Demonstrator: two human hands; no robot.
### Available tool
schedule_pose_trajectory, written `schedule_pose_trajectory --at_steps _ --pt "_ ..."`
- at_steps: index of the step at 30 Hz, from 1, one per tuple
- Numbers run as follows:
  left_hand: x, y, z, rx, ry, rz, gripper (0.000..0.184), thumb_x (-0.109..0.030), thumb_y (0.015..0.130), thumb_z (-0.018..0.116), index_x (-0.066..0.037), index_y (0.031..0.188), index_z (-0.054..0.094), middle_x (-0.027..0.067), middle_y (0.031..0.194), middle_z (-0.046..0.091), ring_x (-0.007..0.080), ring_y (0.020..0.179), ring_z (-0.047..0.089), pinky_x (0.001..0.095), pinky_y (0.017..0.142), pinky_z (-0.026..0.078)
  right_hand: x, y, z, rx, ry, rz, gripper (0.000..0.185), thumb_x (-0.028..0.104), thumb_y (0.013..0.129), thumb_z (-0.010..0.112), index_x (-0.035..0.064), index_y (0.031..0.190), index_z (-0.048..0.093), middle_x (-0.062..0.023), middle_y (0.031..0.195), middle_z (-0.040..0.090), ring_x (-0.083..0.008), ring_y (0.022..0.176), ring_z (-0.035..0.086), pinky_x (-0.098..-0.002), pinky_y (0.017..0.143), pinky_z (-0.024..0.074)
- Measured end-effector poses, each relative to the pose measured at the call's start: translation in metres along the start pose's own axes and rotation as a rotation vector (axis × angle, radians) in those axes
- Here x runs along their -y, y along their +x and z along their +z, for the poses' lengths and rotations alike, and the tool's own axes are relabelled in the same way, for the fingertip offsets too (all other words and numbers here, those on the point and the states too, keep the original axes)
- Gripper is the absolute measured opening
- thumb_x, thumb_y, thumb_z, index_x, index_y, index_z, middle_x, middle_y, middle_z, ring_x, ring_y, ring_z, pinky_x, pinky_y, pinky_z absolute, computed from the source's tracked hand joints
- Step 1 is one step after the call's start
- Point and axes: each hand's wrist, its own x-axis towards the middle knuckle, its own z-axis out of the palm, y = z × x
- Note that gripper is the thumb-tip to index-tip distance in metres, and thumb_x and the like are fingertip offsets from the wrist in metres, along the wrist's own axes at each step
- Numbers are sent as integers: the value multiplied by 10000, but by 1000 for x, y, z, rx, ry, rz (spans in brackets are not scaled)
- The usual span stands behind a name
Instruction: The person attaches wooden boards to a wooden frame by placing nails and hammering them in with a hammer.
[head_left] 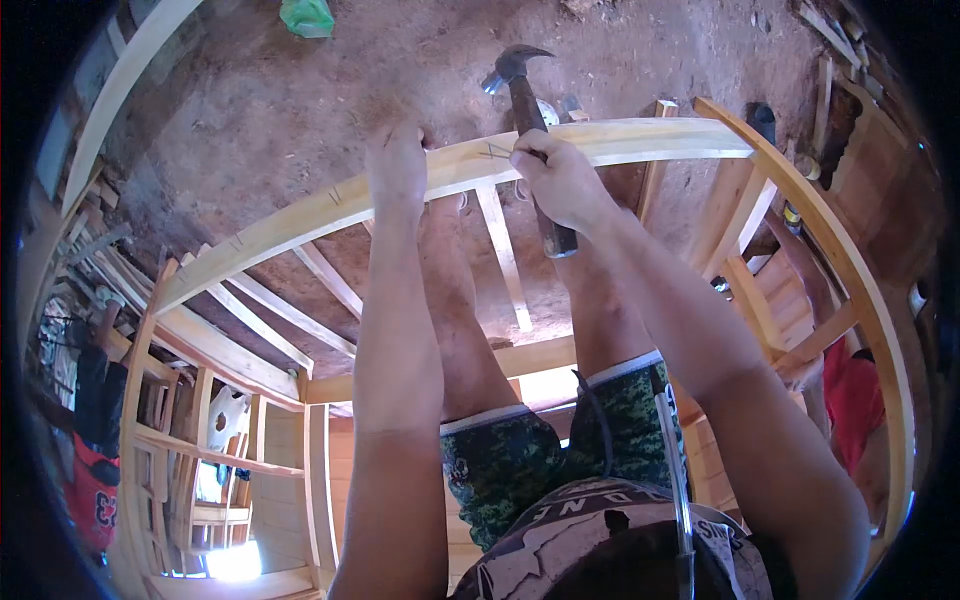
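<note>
Nearest: camo shorts point(500, 440), bare legs extending under the wooden frame. Frame slats point(507, 262) run from the long rail point(280, 216) back toward the body. Right grip point(563, 185) wrapped round the hammer point(525, 103) mid-handle; tool overlaps the rail in view, head past the far edge, claw pointing right. Left grip point(398, 165) curled at the rail, left of hammer; can't tell if it's pinching anything. Dark marks point(495, 152) on rail between hands. Beyond: dirt floor point(250, 120), crumpled green thing point(307, 17) farthest, upper left.
</note>
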Motion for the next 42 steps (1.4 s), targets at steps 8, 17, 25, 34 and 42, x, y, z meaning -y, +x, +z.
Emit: schedule_pose_trajectory --at_steps 8,17,25,34,42 --pt "28 -41 67 -9 -71 -22 249 -201 894 615 27 971 679 107 795 667 222 736 602 331 684 465 2 -9 19 -147 231 70 210 237 953 590 33 970 633 -60 680 582 -117 612 571 -306 568 455" --pt "11 -8 14 143 -679 84 134 -124 797 573 -9 787 640 113 681 579 199 534 520 361 539 461 6 -13 -23 4 -234 7 266 276 946 563 27 984 647 -147 743 670 -239 692 663 -368 674 498" --pt "-36 -23 55 507 1024 810 174 -214 776 711 -50 813 667 146 861 656 350 825 648 431 745 521 20 15 -51 198 -314 -104 292 277 904 551 24 1005 656 -161 725 660 -264 677 666 -392 660 502" --pt "13 20 39 330 739 661 161 -224 846 697 -112 950 749 119 852 703 282 781 677 394 740 528 17 41 -47 189 -448 -82 448 234 903 572 50 1309 530 -179 896 646 -254 810 630 -369 788 481" --pt "131 101 21 164 346 99 179 -216 833 701 -69 913 766 80 854 741 167 760 680 314 711 520 49 20 -60 123 -224 -180 478 159 879 548 60 1328 417 -282 964 636 -451 933 630 -490 817 466"
